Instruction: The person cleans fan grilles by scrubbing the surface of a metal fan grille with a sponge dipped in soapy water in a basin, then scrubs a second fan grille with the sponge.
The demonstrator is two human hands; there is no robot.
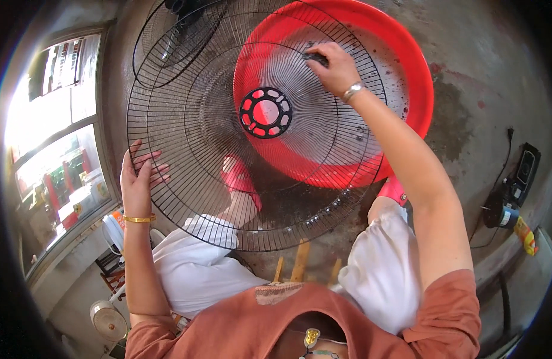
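Note:
A large round black wire fan grille is held over a red basin of sudsy water, its ringed black hub near the middle. My left hand grips the grille's left rim, with fingers behind the wires. At the grille's upper right, my right hand pinches a small dark scrubbing wad against the wires; the fingers hide most of it. Water drops cling to the lower rim.
Another black fan grille lies at the upper left. My feet in pink slippers flank the grille's lower part. To the right, a black appliance part with a cord lies on the wet concrete floor. A bright window is at left.

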